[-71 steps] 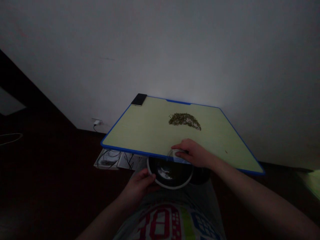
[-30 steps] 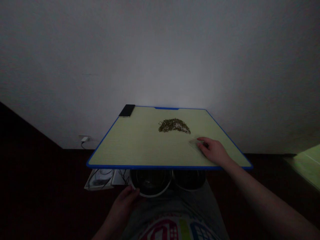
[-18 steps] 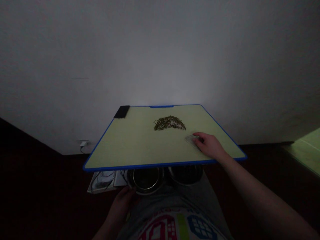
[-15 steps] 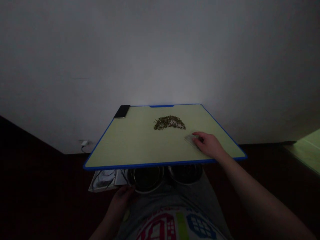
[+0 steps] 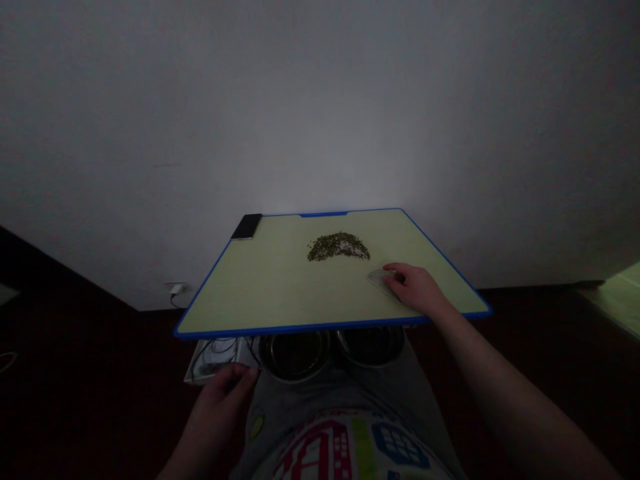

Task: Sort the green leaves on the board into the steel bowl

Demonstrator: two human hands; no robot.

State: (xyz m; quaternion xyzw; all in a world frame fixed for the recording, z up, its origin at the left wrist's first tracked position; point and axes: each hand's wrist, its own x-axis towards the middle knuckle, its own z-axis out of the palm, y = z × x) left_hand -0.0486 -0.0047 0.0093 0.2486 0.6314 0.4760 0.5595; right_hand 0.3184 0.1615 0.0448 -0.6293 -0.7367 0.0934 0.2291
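Gripping clear plastic card [image 5: 379, 280] with right hand [image 5: 413, 288] on blue-edged board [image 5: 300, 293]; left hand [image 5: 217, 403] open, empty, near steel bowls [image 5: 295, 355]; hard push could knock green seeds [image 5: 339, 247] off edge

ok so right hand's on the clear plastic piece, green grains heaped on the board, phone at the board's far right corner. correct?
No: the head view shows the phone at the far left corner of the board, not the far right. The right hand on the clear plastic piece and the heap of green grains stand as you said.
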